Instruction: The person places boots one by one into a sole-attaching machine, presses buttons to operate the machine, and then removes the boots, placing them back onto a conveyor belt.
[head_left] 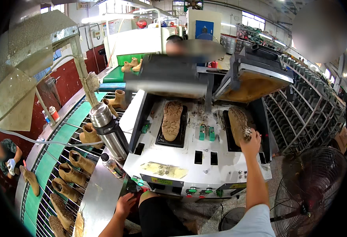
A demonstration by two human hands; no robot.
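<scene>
In front of me is a white press machine [169, 158] with two stations. At the left station a tan treaded boot sole [172, 120] lies tread up in a black frame. The right station holds a second tan boot sole [236, 120], also tread up. My right hand [251, 143] has its fingers closed on that sole's near end, beside a whitish rough patch. My left hand [125, 204] is low, by the machine's front left corner, fingers apart and nothing seen in them. The left lid [169, 79] is smeared by motion; the right lid [256, 79] is raised.
Left, tan boots [74, 173] stand on a rack conveyor [49, 158]. A steel flask [109, 132] and a plastic bottle [112, 166] stand beside the machine. A fan [309, 193] is at right, before racks [299, 102]. People are at far left [9, 158] and behind the machine [175, 45].
</scene>
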